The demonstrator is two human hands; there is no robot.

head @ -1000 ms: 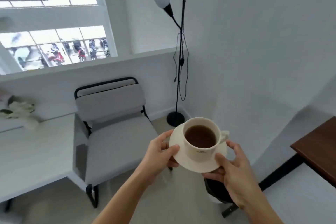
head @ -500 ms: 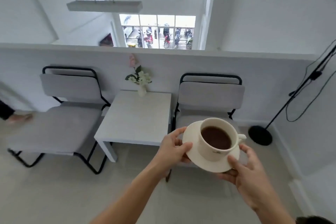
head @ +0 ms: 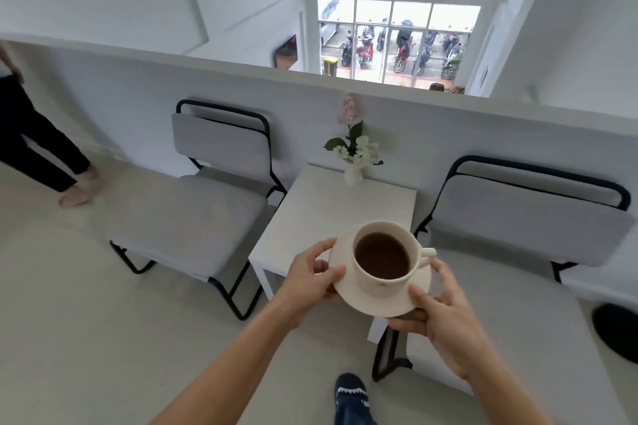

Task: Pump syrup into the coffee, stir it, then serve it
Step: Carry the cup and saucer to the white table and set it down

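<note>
A cream cup of dark coffee [head: 381,259] stands on a cream saucer [head: 366,300], handle pointing right. Both hands carry it in the air over the near edge of a small white table [head: 331,214]. My left hand [head: 310,278] pinches the saucer's left rim, thumb on top. My right hand [head: 438,316] grips the saucer's near right rim, fingers underneath. No syrup pump or stirrer is in view.
A small white vase of flowers [head: 354,155] stands at the table's far edge. Grey chairs flank the table on the left [head: 207,197] and right [head: 518,252]. A person's legs [head: 38,148] are at far left. My foot [head: 350,397] is below. A low white wall [head: 207,79] runs behind.
The view has swung left and closer: the white table now lies directly under the cup. Both hands keep the same grip on the saucer.
</note>
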